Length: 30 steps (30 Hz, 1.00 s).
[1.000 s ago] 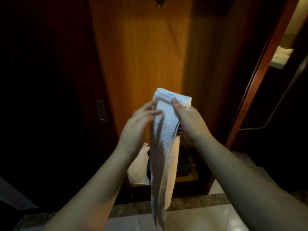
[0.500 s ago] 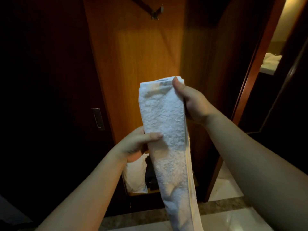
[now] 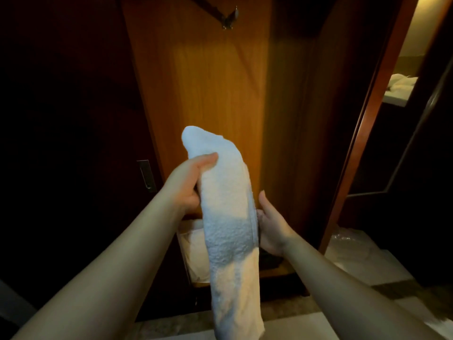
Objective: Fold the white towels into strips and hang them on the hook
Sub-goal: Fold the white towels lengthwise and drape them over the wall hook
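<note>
Towel (image 3: 226, 217) strip between hands: left (image 3: 186, 185) grips top, right (image 3: 270, 227) touches edge.

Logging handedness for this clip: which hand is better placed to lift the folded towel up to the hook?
Left, probably. The left hand grips the white terry towel strip near its top end, below the dark metal wall hook. The right hand only steadies the towel's lower edge.

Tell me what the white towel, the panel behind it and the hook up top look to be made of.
The white towel looks like cotton terry: a nubbly looped pile with a flat woven band along one edge. The panel looks like wood or wood veneer, orange-brown with fine vertical grain and a soft sheen. The hook is dark and seems to be metal, but it is too dim to be sure.
</note>
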Motion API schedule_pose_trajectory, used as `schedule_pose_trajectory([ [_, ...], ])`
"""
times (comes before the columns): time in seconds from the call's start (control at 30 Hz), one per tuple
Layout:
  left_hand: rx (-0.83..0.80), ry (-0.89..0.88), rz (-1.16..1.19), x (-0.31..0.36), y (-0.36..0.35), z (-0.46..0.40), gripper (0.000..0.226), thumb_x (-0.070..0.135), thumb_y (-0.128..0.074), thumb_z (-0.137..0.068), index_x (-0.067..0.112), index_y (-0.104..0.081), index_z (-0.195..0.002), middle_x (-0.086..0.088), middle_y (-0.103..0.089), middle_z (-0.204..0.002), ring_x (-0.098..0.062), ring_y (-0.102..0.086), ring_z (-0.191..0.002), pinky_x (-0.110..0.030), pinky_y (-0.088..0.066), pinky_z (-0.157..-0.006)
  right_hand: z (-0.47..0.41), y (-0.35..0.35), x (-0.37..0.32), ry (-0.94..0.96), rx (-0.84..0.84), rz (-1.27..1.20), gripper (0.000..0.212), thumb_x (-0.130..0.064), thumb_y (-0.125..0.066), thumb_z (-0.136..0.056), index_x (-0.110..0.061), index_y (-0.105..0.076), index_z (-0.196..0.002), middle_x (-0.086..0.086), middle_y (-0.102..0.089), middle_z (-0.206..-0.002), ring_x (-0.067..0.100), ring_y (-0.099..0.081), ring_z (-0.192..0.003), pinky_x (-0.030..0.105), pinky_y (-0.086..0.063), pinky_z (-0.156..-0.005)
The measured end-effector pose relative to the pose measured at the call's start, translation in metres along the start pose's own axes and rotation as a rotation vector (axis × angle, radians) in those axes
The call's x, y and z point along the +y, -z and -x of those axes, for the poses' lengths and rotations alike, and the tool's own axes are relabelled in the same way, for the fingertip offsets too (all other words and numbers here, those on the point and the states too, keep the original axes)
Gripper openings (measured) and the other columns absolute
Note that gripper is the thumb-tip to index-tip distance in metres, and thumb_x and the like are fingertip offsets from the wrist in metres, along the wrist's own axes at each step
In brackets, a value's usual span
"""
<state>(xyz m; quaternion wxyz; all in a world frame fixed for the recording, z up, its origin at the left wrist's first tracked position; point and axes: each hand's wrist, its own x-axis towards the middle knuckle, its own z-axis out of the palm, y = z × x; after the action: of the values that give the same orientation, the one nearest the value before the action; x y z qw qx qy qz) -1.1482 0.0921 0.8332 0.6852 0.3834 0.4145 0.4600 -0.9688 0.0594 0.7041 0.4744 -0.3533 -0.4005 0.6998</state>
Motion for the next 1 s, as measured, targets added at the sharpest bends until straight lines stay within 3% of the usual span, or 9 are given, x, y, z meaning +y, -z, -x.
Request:
schedule_pose_trajectory([
  [0.13,0.020,-0.095,-0.009,0.015,0.007,-0.006,0.033,0.019,-0.069,-0.090,0.013,-0.064,-0.123,-0.010,-0.077,-0.103,-0.025,-0.075,-0.091,-0.041,-0.056,-0.078,0.005,-0.006,0.009,0.249,0.177,0.137,0.076,-0.065,-0.074,-0.074,-0.030,-0.051,-0.138,0.003,-0.063,-0.135,0.014,-0.064,-0.119,0.027,-0.056,-0.087],
  [0.2,0.010,-0.115,-0.005,0.021,0.009,-0.008,0.039,0.019,-0.069,-0.090,0.015,-0.063,-0.128,-0.011,-0.075,-0.110,-0.028,-0.074,-0.097,-0.045,-0.056,-0.083,0.009,-0.013,0.010,0.394,0.228,0.235,0.061,-0.052,-0.076,-0.076,-0.045,-0.045,-0.128,-0.006,-0.060,-0.129,0.006,-0.067,-0.108,0.023,-0.056,-0.079],
  [0.3,0.008,-0.135,0.000,0.028,0.009,-0.010,0.042,0.019,-0.071,-0.087,0.014,-0.062,-0.128,-0.011,-0.076,-0.109,-0.028,-0.074,-0.095,-0.045,-0.058,-0.079,0.014,-0.022,0.006,0.470,0.301,0.444,0.045,-0.058,-0.074,-0.073,-0.062,-0.047,-0.109,-0.031,-0.055,-0.115,0.008,-0.068,-0.099,0.028,-0.058,-0.076],
  [0.37,0.026,-0.138,0.000,0.031,0.007,-0.011,0.046,0.020,-0.074,-0.085,0.012,-0.060,-0.128,-0.011,-0.076,-0.107,-0.028,-0.075,-0.092,-0.046,-0.059,-0.075,0.015,-0.026,0.002,0.465,0.345,0.582,0.043,-0.067,-0.069,-0.072,-0.064,-0.047,-0.108,-0.043,-0.050,-0.113,0.010,-0.065,-0.104,0.036,-0.058,-0.083],
  [0.57,0.030,-0.158,-0.011,0.036,0.000,-0.012,0.051,0.020,-0.076,-0.083,0.013,-0.056,-0.129,-0.013,-0.073,-0.114,-0.032,-0.072,-0.100,-0.052,-0.057,-0.085,0.013,-0.030,-0.010,0.461,0.375,0.659,0.028,-0.053,-0.069,-0.085,-0.055,-0.050,-0.107,-0.017,-0.061,-0.123,0.014,-0.062,-0.113,0.043,-0.054,-0.093],
  [0.7,0.013,-0.165,-0.051,0.037,-0.006,-0.013,0.045,0.022,-0.077,-0.083,0.015,-0.058,-0.123,-0.011,-0.076,-0.105,-0.030,-0.074,-0.096,-0.052,-0.056,-0.087,0.011,-0.032,-0.016,0.458,0.378,0.782,0.012,-0.049,-0.059,-0.095,-0.038,-0.056,-0.098,-0.004,-0.066,-0.101,0.016,-0.065,-0.090,0.045,-0.054,-0.080],
  [0.8,0.030,-0.194,-0.095,0.042,-0.006,-0.014,0.051,0.028,-0.081,-0.079,0.014,-0.060,-0.124,-0.009,-0.077,-0.106,-0.028,-0.075,-0.095,-0.049,-0.057,-0.088,0.013,-0.033,-0.015,0.470,0.378,0.736,0.009,-0.054,-0.051,-0.098,-0.046,-0.053,-0.095,0.002,-0.068,-0.094,0.022,-0.067,-0.084,0.051,-0.054,-0.076],
  [0.93,0.030,-0.219,-0.093,0.049,-0.004,-0.017,0.059,0.031,-0.085,-0.075,0.013,-0.060,-0.125,-0.009,-0.076,-0.109,-0.027,-0.075,-0.093,-0.046,-0.058,-0.083,0.012,-0.034,-0.011,0.541,0.433,0.702,0.018,-0.068,-0.041,-0.092,-0.052,-0.048,-0.094,-0.006,-0.064,-0.093,0.016,-0.064,-0.079,0.043,-0.055,-0.067],
  [1.0,0.031,-0.218,-0.080,0.050,-0.004,-0.019,0.060,0.030,-0.085,-0.075,0.012,-0.059,-0.126,-0.009,-0.076,-0.108,-0.027,-0.075,-0.094,-0.046,-0.059,-0.080,0.008,-0.035,-0.013,0.555,0.463,0.647,0.020,-0.071,-0.043,-0.087,-0.053,-0.047,-0.093,-0.001,-0.063,-0.092,0.021,-0.063,-0.078,0.043,-0.053,-0.064],
])
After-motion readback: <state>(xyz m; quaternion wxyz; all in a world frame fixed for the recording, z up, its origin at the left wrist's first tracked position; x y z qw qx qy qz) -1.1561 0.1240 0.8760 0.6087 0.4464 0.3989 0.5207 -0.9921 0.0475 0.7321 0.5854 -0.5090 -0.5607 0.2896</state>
